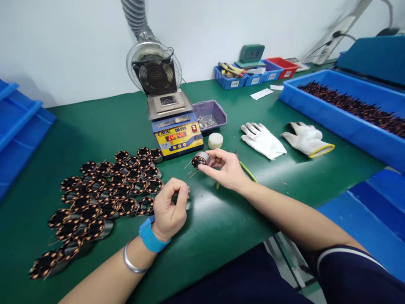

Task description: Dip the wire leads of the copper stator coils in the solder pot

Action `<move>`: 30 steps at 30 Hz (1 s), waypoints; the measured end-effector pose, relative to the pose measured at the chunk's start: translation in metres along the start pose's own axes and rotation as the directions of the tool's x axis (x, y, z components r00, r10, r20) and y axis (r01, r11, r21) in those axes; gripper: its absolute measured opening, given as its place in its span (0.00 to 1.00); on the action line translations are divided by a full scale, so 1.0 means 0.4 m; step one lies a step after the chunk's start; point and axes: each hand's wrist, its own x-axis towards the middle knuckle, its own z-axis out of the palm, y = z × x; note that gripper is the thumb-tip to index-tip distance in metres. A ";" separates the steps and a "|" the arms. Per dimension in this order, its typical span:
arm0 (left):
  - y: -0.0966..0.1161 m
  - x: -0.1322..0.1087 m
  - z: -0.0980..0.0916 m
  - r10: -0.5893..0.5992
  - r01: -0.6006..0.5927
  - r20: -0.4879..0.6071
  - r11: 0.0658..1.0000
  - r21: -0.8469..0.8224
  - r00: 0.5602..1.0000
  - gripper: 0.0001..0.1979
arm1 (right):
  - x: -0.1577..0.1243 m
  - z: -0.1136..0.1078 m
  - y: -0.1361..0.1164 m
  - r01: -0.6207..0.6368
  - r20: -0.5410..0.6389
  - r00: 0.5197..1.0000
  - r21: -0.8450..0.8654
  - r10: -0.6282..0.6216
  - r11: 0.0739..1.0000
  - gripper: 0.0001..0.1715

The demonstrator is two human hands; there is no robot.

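Observation:
My right hand (225, 169) grips a motor stator (200, 159), a grey ring with copper windings, between thumb and fingers. Thin wire ends stick out of its left side. Lower left of it, my left hand (172, 207) is closed with the fingers curled in, and whatever they may hold is hidden. Beside that hand, many similar stators (118, 179) lie grouped on the green table. Partly behind my right wrist are green-handled pliers (248, 171). A small round whitish container (215, 140) sits just beyond the right hand.
A yellow-and-blue solder pot (180, 137) with lit digits stands ahead, under an exhaust hose (136, 17). Next to it is a purple tray (210, 112) of metal bits. White gloves (264, 140) lie to the right, before a long blue bin (332, 120) of dark copper-coloured parts. Small tool bins (232, 83) line the back.

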 end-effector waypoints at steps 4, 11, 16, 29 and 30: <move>0.003 0.000 0.006 -0.069 0.065 0.152 0.998 0.025 0.986 0.09 | 0.121 -0.027 -0.056 0.117 0.019 0.993 -0.149 -0.116 0.982 0.22; -0.008 0.011 0.005 -0.206 0.195 0.373 0.979 0.067 0.905 0.07 | 0.455 0.012 -0.220 0.304 0.126 0.934 -0.771 -0.334 0.560 0.08; -0.022 0.006 0.004 -0.211 0.213 0.424 0.976 0.044 0.881 0.07 | 0.594 0.092 -0.238 0.297 0.206 0.926 -0.916 -0.318 0.271 0.13; -0.025 0.003 0.008 -0.238 0.232 0.450 0.970 0.070 0.861 0.05 | 0.642 0.148 -0.190 0.280 0.238 0.947 -0.941 -0.216 0.190 0.21; -0.025 0.003 0.008 -0.237 0.231 0.450 0.971 0.070 0.861 0.05 | 0.643 0.149 -0.188 0.278 0.237 0.948 -0.941 -0.213 0.191 0.20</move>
